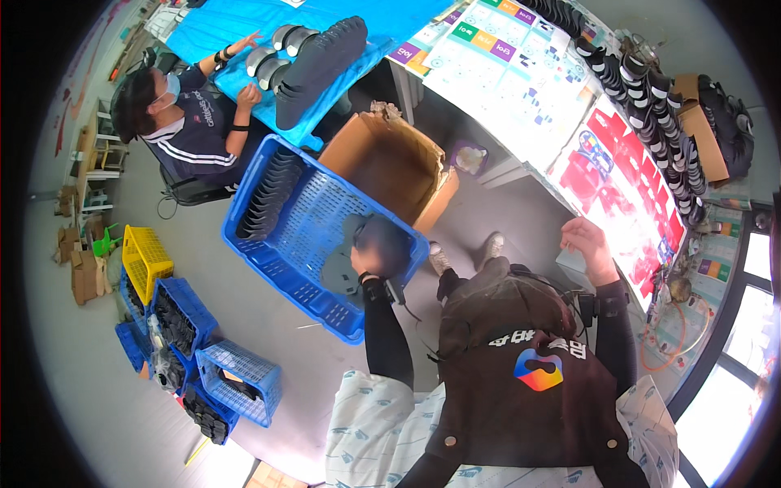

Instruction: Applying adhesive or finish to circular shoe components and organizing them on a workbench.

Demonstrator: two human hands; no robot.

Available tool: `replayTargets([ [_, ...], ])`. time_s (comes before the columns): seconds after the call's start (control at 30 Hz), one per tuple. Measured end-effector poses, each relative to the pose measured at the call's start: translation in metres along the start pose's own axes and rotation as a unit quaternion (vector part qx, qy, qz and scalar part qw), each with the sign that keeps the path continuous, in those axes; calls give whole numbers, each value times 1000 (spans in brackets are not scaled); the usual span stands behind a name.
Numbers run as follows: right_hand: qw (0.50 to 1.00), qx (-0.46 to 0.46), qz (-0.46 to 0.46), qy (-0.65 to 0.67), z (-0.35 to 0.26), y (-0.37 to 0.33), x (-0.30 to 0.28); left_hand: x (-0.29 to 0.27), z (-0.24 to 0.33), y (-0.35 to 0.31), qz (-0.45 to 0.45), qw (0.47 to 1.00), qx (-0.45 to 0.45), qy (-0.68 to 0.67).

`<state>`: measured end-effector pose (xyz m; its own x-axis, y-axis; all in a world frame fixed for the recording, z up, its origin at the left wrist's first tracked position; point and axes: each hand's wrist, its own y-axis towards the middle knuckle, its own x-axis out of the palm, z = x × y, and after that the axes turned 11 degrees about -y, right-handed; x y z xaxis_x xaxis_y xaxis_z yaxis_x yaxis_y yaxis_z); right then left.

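Left hand [364, 260] was inside the blue plastic crate [281, 283], at dark grey pieces [336, 272]; blur covered its fingers, grip undetermined. Right hand [592, 250] was empty, half-curled, near red printed sheets [622, 175]. Black curved pieces [272, 193] stood nested at the crate's left end.

Brightly lit overall. Blown out white at the windows [722, 416], lower right. Washed out by glare on the papers [508, 77] and the red sheet [622, 191] beside them. Dim under the blue-covered bench [215, 37] and inside the cardboard box [439, 199]. Heavily blurred around the left hand [365, 260]. Bent toward the rim, fisheye-style, and black at the corners.
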<state>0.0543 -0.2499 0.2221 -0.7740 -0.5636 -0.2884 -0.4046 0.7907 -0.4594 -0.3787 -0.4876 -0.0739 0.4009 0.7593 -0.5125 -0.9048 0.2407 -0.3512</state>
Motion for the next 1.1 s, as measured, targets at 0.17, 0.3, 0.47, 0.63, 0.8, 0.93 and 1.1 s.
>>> replayTargets([
  [0.17,998,11,-27,-64,-1,0,4,-89,57,-60,-74,938,10,-339],
  [0.3,977,-89,-190,28,-9,7,18,-98,165,-134,-224,858,-49,-459],
  [0.47,940,-113,-314,-66,-49,19,51,-45,231,-197,-398,795,-50,-454],
  [0.63,959,-125,-239,87,-21,32,22,39,252,-236,-426,815,-47,-390],
  [0.8,977,-159,17,-139,33,46,-41,130,255,-269,-449,830,-10,-332],
  [0.93,979,-165,100,-72,67,53,-80,188,267,-302,-438,832,0,-342],
  [1.1,987,-85,135,-38,105,63,-128,238,291,-329,-418,861,8,-290],
])
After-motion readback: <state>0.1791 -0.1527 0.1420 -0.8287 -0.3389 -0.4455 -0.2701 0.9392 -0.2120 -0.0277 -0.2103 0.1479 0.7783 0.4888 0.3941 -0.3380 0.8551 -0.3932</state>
